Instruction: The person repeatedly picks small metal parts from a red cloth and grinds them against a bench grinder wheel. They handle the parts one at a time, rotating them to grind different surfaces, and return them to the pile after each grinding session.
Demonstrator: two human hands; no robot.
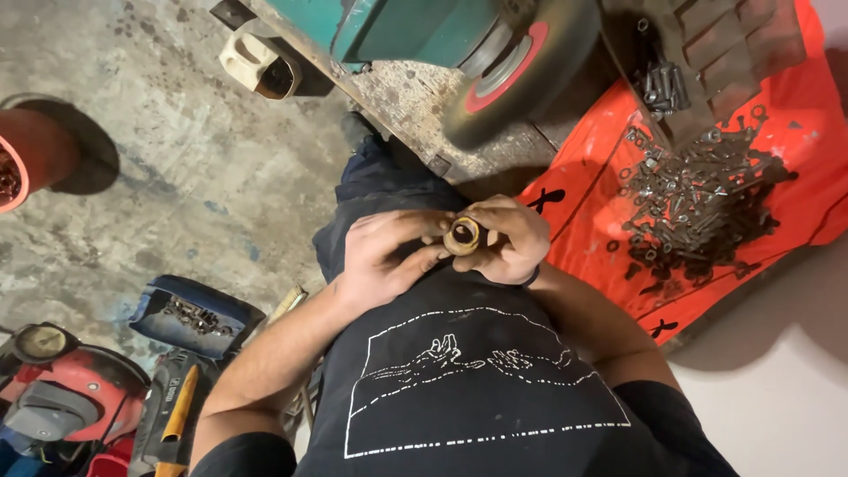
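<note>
Head view: a round brass fitting (462, 235) is held over the lap, open end turned up toward the eye. Left hand (386, 257) and right hand (505, 240) are curled closed around it, steadying both sides. A heap of bolts (698, 199) is kept within reach on an orange sheet (808, 115).

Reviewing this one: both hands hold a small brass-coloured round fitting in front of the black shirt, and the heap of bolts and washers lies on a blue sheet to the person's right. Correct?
Not quite. In the head view the heap of bolts and washers lies on an orange sheet, not blue. The rest stands: left hand and right hand hold the brass-coloured fitting.
</note>
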